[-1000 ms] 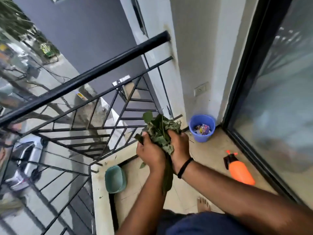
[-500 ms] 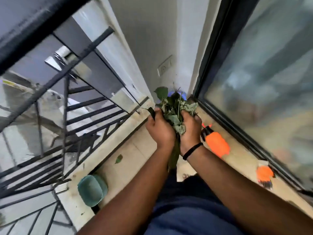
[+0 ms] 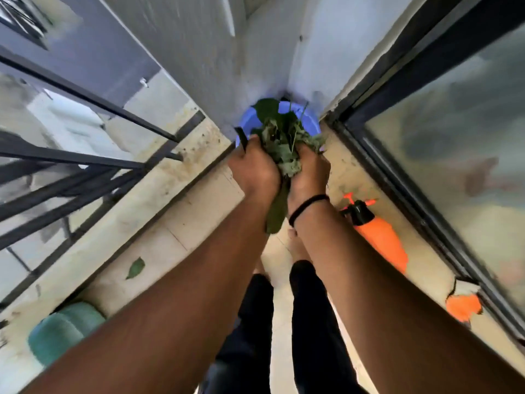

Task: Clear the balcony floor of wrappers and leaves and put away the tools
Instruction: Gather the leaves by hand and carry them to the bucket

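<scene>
Hands: a bunch of leaves (image 3: 279,143) is clasped between the left hand (image 3: 255,166) and right hand (image 3: 308,170), above the blue bin (image 3: 305,115).
Done: most leaves appear gathered.
Left: one leaf (image 3: 135,268) on the floor (image 3: 181,223); an orange sprayer (image 3: 377,237) is not yet put away.

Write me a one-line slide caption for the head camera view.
Left hand and right hand hold a bundle of leaves over the blue bucket in the balcony corner.
</scene>
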A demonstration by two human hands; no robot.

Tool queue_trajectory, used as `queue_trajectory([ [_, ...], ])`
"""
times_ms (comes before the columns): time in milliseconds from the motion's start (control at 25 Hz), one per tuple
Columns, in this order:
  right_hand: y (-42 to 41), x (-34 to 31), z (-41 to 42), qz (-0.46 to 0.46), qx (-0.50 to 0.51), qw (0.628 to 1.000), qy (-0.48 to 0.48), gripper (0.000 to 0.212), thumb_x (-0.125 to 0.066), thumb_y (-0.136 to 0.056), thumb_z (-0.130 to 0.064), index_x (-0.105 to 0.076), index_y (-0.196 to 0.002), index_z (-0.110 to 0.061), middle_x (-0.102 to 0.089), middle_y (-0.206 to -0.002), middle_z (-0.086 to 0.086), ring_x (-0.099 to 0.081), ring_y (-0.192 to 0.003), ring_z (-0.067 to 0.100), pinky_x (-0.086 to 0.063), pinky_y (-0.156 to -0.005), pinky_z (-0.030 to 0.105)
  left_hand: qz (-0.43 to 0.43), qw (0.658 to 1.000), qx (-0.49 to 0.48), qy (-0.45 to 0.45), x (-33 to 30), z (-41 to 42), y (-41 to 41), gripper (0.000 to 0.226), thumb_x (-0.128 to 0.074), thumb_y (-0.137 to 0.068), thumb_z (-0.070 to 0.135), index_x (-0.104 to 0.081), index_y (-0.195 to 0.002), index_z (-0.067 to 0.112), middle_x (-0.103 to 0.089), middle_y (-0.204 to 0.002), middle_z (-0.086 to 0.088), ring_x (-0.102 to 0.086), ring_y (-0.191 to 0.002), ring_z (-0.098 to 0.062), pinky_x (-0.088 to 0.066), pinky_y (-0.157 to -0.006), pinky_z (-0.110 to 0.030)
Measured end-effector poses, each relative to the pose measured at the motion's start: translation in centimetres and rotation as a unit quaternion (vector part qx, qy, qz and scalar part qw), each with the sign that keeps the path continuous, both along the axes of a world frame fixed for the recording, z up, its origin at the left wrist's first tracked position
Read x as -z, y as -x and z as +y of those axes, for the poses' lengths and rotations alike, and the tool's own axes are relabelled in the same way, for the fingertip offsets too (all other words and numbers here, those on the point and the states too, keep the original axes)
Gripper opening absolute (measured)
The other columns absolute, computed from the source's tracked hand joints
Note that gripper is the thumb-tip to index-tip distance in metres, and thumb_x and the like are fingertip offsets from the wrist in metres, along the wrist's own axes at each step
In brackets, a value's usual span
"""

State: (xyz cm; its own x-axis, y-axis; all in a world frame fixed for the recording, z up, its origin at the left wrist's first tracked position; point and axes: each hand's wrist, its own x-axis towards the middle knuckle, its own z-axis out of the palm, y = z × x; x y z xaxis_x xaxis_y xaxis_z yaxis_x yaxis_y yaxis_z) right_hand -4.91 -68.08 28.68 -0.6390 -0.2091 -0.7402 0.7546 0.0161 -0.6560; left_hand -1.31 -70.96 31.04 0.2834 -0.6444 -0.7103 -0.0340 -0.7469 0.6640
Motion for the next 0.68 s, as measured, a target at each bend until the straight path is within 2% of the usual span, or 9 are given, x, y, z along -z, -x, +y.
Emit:
queue_trajectory([
  [80, 1.2, 4.9, -2.0, -0.003, -0.011, 1.000, -0.022, 0.016, -0.060, -0.079, -0.001, -0.072, -0.079, -0.011, -0.073, -0.083, 0.004, -0.068, -0.082, 0.024, -0.060, -0.078, 0.038, -0.001, 0.999, 0.008, -0.047, 4.3, -1.7, 1.0, 0.014, -0.062, -0.094, 0.016, -0.062, -0.081, 0.010, -0.064, -0.078, -0.007, -0.059, -0.080, -0.028, -0.042, -0.074, -0.031],
  [120, 1.9, 7.0, -2.6, -0.015, -0.030, 0.998, -0.044, 0.019, -0.061, -0.077, -0.005, -0.074, -0.090, -0.010, -0.074, -0.095, 0.010, -0.069, -0.090, 0.029, -0.060, -0.084, 0.047, -0.001, 0.998, 0.023, -0.066, 6.2, -2.4, 1.4, 0.014, -0.062, -0.095, 0.016, -0.059, -0.082, 0.012, -0.062, -0.078, -0.005, -0.058, -0.081, -0.027, -0.042, -0.074, -0.029],
  [200, 3.4, 11.6, -3.6, -0.038, -0.079, 0.992, -0.088, 0.042, -0.066, -0.076, -0.016, -0.069, -0.117, -0.009, -0.073, -0.110, 0.015, -0.071, -0.095, 0.035, -0.059, -0.083, 0.057, 0.014, 0.995, 0.037, -0.094, 9.5, -3.7, 2.1, 0.018, -0.063, -0.094, 0.014, -0.056, -0.077, 0.012, -0.061, -0.075, -0.003, -0.060, -0.083, -0.025, -0.047, -0.075, -0.030],
  [320, 5.4, 14.6, -4.5, -0.031, -0.151, 0.978, -0.144, 0.050, -0.073, -0.075, -0.022, -0.063, -0.123, -0.014, -0.072, -0.113, 0.014, -0.071, -0.096, 0.035, -0.058, -0.083, 0.058, 0.054, 0.992, 0.018, -0.114, 12.3, -4.5, 2.4, 0.021, -0.062, -0.090, 0.007, -0.059, -0.070, 0.013, -0.065, -0.073, -0.006, -0.069, -0.089, -0.031, -0.058, -0.088, -0.044],
  [400, 5.9, 13.1, -5.4, -0.033, -0.184, 0.971, -0.149, 0.051, -0.074, -0.083, -0.020, -0.059, -0.131, -0.012, -0.070, -0.118, 0.015, -0.069, -0.100, 0.035, -0.057, -0.086, 0.057, 0.075, 0.990, 0.014, -0.117, 13.1, -4.9, 2.3, 0.021, -0.060, -0.092, 0.007, -0.060, -0.072, 0.013, -0.067, -0.075, -0.008, -0.068, -0.085, -0.031, -0.058, -0.088, -0.045],
  [480, 6.2, 11.9, -5.7, -0.039, -0.210, 0.963, -0.161, 0.043, -0.074, -0.087, -0.020, -0.060, -0.126, -0.009, -0.069, -0.118, 0.015, -0.068, -0.101, 0.035, -0.057, -0.089, 0.055, 0.077, 0.988, 0.041, -0.127, 13.5, -5.3, 1.9, 0.017, -0.061, -0.093, 0.013, -0.063, -0.076, 0.012, -0.068, -0.078, -0.010, -0.066, -0.081, -0.029, -0.057, -0.086, -0.044],
  [560, 6.5, 11.6, -5.9, -0.040, -0.249, 0.953, -0.168, 0.016, -0.072, -0.090, -0.018, -0.063, -0.099, -0.009, -0.070, -0.114, 0.017, -0.069, -0.102, 0.035, -0.056, -0.091, 0.054, 0.080, 0.983, 0.081, -0.143, 13.9, -5.3, 1.3, 0.014, -0.062, -0.092, 0.020, -0.066, -0.082, 0.011, -0.068, -0.081, -0.010, -0.063, -0.080, -0.029, -0.057, -0.081, -0.041],
  [600, 6.6, 11.5, -5.9, -0.044, -0.270, 0.946, -0.175, 0.014, -0.071, -0.092, -0.019, -0.061, -0.092, -0.010, -0.070, -0.113, 0.016, -0.067, -0.105, 0.034, -0.054, -0.095, 0.054, 0.086, 0.980, 0.093, -0.152, 14.2, -5.3, 0.9, 0.015, -0.061, -0.092, 0.023, -0.068, -0.087, 0.011, -0.067, -0.082, -0.010, -0.061, -0.080, -0.028, -0.054, -0.079, -0.039],
  [680, 7.0, 11.5, -5.5, -0.058, -0.295, 0.935, -0.189, 0.017, -0.067, -0.095, -0.025, -0.060, -0.103, -0.012, -0.068, -0.116, 0.012, -0.062, -0.115, 0.030, -0.047, -0.102, 0.052, 0.085, 0.977, 0.093, -0.171, 14.9, -5.1, 0.1, 0.021, -0.062, -0.091, 0.030, -0.067, -0.101, 0.012, -0.064, -0.086, -0.009, -0.056, -0.077, -0.026, -0.047, -0.074, -0.035],
])
